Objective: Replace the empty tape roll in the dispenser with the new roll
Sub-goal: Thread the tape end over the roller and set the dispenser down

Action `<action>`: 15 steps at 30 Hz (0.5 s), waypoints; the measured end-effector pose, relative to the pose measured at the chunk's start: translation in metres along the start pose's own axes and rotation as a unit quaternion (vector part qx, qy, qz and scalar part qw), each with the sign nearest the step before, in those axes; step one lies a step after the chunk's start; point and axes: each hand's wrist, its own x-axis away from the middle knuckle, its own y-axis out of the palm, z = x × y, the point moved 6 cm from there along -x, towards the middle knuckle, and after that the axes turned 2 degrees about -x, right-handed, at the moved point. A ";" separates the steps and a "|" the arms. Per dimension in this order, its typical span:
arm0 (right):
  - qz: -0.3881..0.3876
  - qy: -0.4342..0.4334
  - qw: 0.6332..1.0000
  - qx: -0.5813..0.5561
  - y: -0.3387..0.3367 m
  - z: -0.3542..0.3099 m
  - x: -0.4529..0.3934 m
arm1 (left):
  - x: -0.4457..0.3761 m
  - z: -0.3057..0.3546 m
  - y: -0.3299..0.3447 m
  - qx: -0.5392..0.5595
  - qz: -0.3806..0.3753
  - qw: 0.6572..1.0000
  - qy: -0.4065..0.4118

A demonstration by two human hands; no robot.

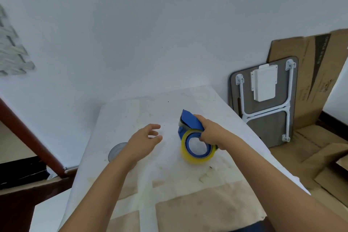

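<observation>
A blue tape dispenser (pixel 189 120) rests on the white table (pixel 131 118), right of centre. A yellowish tape roll (pixel 197 159) sits around the dispenser's blue hub. My right hand (pixel 212 133) grips the dispenser from the right, fingers reaching into the hub. My left hand (pixel 146 138) hovers to the left of it, fingers spread and holding nothing. A greyish ring, seemingly the empty roll (pixel 115 149), lies flat on the table to the left, partly hidden behind my left forearm.
A folded small table (pixel 267 100) leans on the wall at the right, with flattened cardboard (pixel 310 81) behind it and on the floor. A dark red wooden frame (pixel 28 137) runs along the left. Small scraps (pixel 205 177) lie on the table near the roll.
</observation>
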 end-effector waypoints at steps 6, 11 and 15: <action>-0.036 0.043 0.995 0.081 0.002 -0.012 -0.037 | -0.016 0.002 -0.003 -0.046 -0.019 0.999 0.009; -0.053 0.073 0.990 0.109 0.002 -0.016 -0.062 | -0.037 -0.002 -0.005 -0.066 -0.026 0.997 0.004; -0.052 0.081 0.989 0.110 -0.002 -0.019 -0.080 | -0.052 -0.003 -0.005 -0.076 -0.030 0.997 0.001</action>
